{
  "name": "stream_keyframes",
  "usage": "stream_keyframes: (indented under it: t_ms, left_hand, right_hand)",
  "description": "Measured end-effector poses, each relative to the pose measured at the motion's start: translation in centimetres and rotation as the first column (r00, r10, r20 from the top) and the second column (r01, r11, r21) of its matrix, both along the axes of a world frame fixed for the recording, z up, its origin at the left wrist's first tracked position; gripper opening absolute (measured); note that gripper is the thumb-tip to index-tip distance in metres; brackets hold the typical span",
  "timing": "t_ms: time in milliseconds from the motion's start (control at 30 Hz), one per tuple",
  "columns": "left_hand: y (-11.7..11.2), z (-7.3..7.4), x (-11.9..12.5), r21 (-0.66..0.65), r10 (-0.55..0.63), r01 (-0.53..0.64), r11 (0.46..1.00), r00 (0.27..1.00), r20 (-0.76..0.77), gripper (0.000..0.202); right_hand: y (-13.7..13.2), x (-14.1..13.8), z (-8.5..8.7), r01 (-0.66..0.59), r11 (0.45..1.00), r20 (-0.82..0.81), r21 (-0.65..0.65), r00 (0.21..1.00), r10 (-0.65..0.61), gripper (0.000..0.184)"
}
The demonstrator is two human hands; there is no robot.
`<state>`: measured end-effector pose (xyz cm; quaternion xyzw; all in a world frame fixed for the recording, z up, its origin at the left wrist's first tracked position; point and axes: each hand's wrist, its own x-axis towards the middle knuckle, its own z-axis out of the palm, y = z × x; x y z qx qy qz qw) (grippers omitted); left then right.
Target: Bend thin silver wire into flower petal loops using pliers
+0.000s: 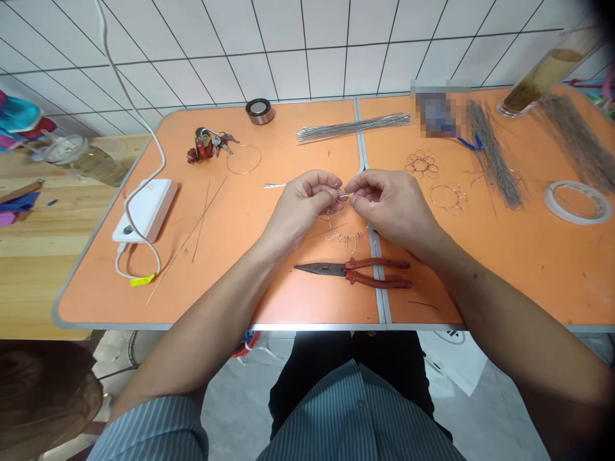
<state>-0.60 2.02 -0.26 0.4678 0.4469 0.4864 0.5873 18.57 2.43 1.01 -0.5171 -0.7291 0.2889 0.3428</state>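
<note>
Evidently, in the head view, the left hand (303, 203) and right hand (390, 206) are pinching shut on the looped wire piece (346, 240), which is hanging between them over the centre seam of the orange table (269, 256). Wire this thin is probably springing back: a slackening pinch could be letting it flick loose, kinking a loop or pricking a fingertip. Just below, the pliers (355, 272) are lying untouched.

Pliers (353, 272), keys (207, 144), power bank (147, 208), tape roll (259, 110)
</note>
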Motion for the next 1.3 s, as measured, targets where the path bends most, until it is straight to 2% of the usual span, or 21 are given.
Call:
stream_keyframes:
  t_ms: [367,667,833,1100,1167,1300]
  left_hand:
    - [0.1,-0.6,-0.2,0.012,-0.007,0.008,1.000,0.995,-0.098,0.009]
    - [0.0,-0.6,-0.2,0.052,-0.033,0.040,0.998,0.990,-0.135,0.012]
    - [0.0,-0.8,0.1,0.071,-0.004,0.013,0.997,0.993,-0.119,0.013]
    - [-0.3,-0.4,0.5,0.038,0.049,-0.046,0.998,0.994,-0.096,0.012]
    - [-0.4,-0.2,0.5,0.032,0.035,-0.032,0.999,0.994,-0.100,0.014]
    - [-0.4,0.0,0.4,0.037,-0.029,0.033,0.999,0.993,-0.112,0.016]
  right_hand:
    - [-0.2,-0.1,0.2,0.065,0.998,-0.036,0.014,0.997,-0.064,0.018]
    - [-0.3,-0.1,0.5,0.009,1.000,-0.060,0.014,0.998,-0.008,0.012]
    - [-0.1,0.0,0.2,-0.004,1.000,-0.046,0.006,0.999,0.004,0.012]
    - [-0.2,-0.3,-0.3,-0.007,0.994,0.027,0.113,1.000,0.004,0.014]
    - [-0.1,-0.2,-0.1,-0.020,0.997,0.010,0.071,1.000,0.020,0.012]
    - [0.3,0.5,0.7,-0.064,0.993,-0.089,-0.101,0.995,0.055,0.007]
